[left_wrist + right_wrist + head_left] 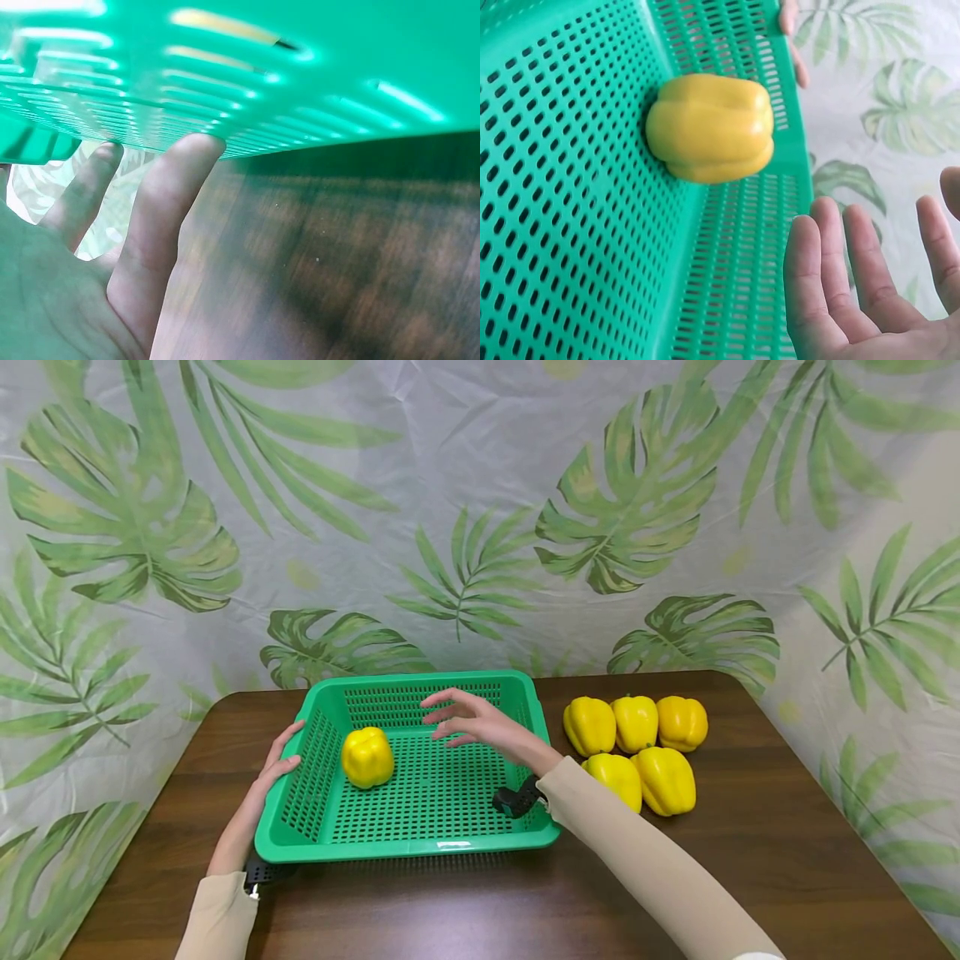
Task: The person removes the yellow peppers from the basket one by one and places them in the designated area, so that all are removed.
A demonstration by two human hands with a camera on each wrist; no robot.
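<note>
A yellow bell pepper (367,757) sits in the left part of a green perforated basket (408,848). My right hand (483,724) hovers over the basket's right half, holding nothing, its fingers spread and slightly bent. In the right wrist view that hand (870,300) appears beside the basket wall, apart from the pepper (711,127). At the basket's left side, my left hand (268,781) rests its fingertips on the outer rim. The left wrist view has the fingers (169,202) extended against the outside of the slotted wall.
Several more yellow bell peppers (665,781) are grouped on the brown wooden table (757,843) right of the basket, partly behind my right forearm. A leaf-patterned cloth (480,485) hangs behind the table and along its sides.
</note>
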